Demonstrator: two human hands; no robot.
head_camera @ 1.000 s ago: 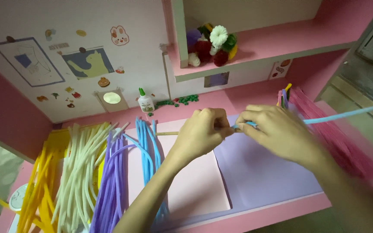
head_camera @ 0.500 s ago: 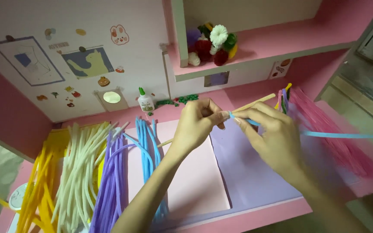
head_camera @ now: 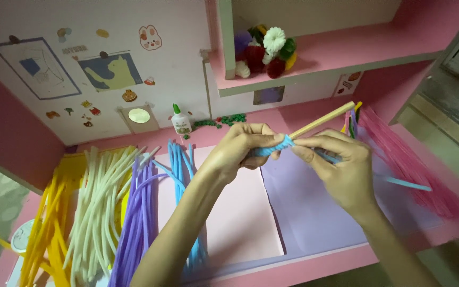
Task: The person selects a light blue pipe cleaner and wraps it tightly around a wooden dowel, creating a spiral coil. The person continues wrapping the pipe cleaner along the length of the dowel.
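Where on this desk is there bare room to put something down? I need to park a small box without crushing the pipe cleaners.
The pink sheet under the left hand and the purple sheet beside it are mostly bare toward the front edge. Crowded: yellow, white, purple and blue pipe cleaners on the left, pink pipe cleaners on the right, glue bottle at the back.
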